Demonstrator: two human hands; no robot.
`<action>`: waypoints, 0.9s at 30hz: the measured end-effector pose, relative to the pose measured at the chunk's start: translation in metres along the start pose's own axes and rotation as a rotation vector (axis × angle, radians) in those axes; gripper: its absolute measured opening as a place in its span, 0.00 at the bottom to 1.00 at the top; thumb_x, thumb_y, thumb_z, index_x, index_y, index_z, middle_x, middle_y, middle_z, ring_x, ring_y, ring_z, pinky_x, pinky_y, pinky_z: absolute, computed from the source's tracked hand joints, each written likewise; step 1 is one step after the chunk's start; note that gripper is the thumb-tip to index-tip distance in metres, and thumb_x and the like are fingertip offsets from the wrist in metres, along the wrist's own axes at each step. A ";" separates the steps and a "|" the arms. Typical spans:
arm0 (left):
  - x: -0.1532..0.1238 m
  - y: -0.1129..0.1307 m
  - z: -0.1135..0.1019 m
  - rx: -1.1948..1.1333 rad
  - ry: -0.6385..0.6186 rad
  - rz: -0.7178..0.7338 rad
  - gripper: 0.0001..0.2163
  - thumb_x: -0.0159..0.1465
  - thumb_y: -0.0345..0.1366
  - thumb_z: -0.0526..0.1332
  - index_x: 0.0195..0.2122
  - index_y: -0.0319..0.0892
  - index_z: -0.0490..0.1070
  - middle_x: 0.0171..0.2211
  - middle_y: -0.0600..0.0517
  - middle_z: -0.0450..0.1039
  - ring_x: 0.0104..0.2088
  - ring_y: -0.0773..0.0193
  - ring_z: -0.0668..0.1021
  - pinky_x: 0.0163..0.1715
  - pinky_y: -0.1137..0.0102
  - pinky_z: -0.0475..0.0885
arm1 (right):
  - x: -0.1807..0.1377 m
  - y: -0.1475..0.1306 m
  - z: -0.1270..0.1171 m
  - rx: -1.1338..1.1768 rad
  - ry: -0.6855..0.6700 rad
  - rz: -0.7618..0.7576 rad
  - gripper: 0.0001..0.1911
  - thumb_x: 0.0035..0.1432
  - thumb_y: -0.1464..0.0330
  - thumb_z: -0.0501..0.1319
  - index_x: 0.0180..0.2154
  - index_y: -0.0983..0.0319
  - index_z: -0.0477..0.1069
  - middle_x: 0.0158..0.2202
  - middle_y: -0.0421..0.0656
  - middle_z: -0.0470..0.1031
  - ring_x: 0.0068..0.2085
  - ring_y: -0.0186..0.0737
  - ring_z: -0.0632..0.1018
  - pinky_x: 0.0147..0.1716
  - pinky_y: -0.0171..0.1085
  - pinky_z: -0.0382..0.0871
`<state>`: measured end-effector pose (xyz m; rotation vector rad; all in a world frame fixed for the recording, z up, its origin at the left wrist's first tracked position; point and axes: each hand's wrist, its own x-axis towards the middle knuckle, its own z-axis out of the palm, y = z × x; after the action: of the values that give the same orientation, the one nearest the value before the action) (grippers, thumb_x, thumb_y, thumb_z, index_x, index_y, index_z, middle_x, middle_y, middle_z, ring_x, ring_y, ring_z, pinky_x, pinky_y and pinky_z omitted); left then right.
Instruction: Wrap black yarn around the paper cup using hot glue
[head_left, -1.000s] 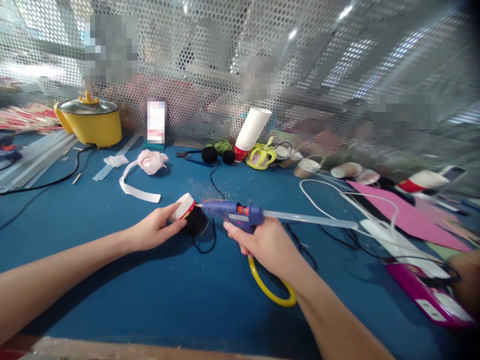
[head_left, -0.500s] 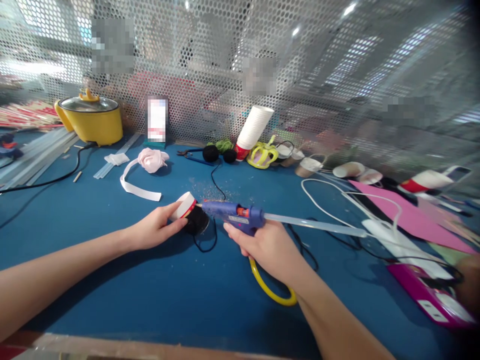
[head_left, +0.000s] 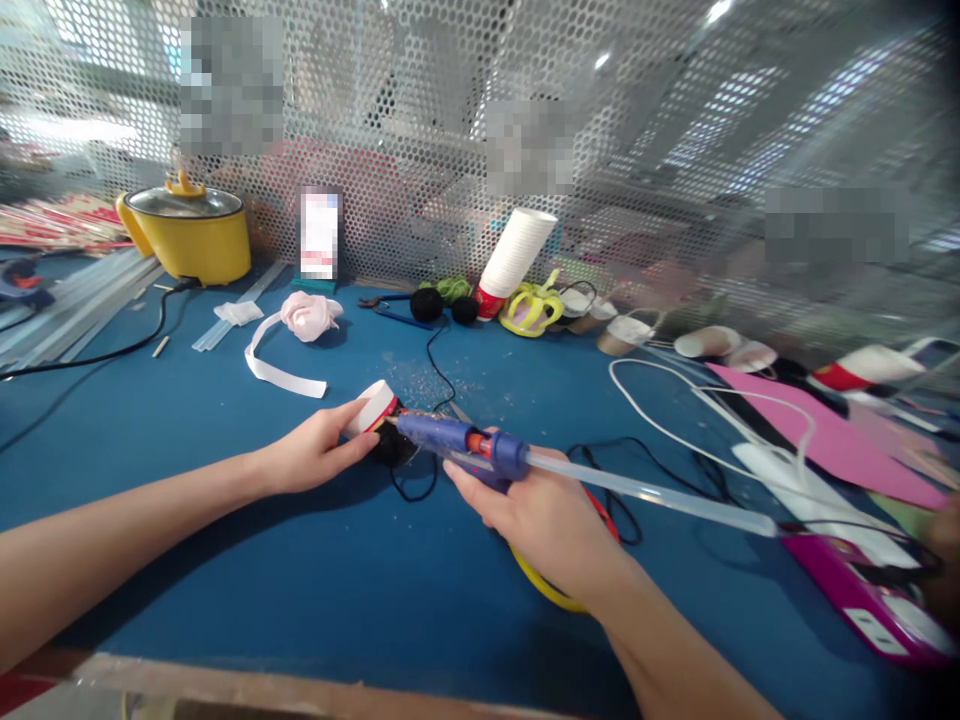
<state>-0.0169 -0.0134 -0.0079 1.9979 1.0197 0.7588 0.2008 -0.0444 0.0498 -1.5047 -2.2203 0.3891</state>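
Observation:
Between the thumb and fingers of my left hand [head_left: 319, 448] is a short paper cup piece [head_left: 373, 408], white with a red band, tilted on its side. Black yarn [head_left: 391, 445] is wrapped round its right part, and a loose strand loops onto the table. My right hand [head_left: 544, 510] grips a blue hot glue gun [head_left: 442, 436]. Its nozzle points left and meets the cup piece near the edge of the yarn. A long clear glue stick [head_left: 652, 492] sticks out of the gun's back. Scissors with a yellow and red handle [head_left: 551, 588] lie partly hidden under my right hand.
Along the back stand a yellow pot [head_left: 191, 235], a phone [head_left: 319, 235], black yarn balls [head_left: 427, 304] and tilted stacked cups [head_left: 521, 250]. A pink ribbon roll [head_left: 309, 316] lies left of centre. Cables, pink sheets [head_left: 810, 425] and a purple power strip [head_left: 862, 600] occupy the right.
The glue gun's back end has swung lower, so the glue stick slopes more and the red scissor handle shows. The nozzle stays at the cup piece. The whole view has shifted slightly.

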 end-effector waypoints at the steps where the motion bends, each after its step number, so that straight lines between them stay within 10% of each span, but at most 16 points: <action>1: 0.000 0.000 0.000 -0.002 -0.001 -0.001 0.15 0.62 0.40 0.49 0.45 0.35 0.63 0.34 0.49 0.71 0.33 0.64 0.71 0.34 0.71 0.68 | 0.000 0.000 0.000 -0.001 -0.004 0.002 0.08 0.51 0.62 0.56 0.25 0.58 0.68 0.18 0.40 0.71 0.25 0.41 0.75 0.22 0.34 0.65; 27: -0.001 0.000 -0.002 -0.033 -0.026 0.000 0.16 0.63 0.38 0.49 0.49 0.35 0.62 0.39 0.48 0.72 0.38 0.62 0.73 0.38 0.71 0.68 | 0.011 0.002 -0.006 0.262 -0.057 0.230 0.10 0.50 0.64 0.57 0.22 0.63 0.67 0.12 0.35 0.65 0.14 0.31 0.69 0.18 0.30 0.65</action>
<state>-0.0185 -0.0132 -0.0072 1.9752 0.9860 0.7426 0.2015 -0.0338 0.0560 -1.6230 -1.9502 0.7710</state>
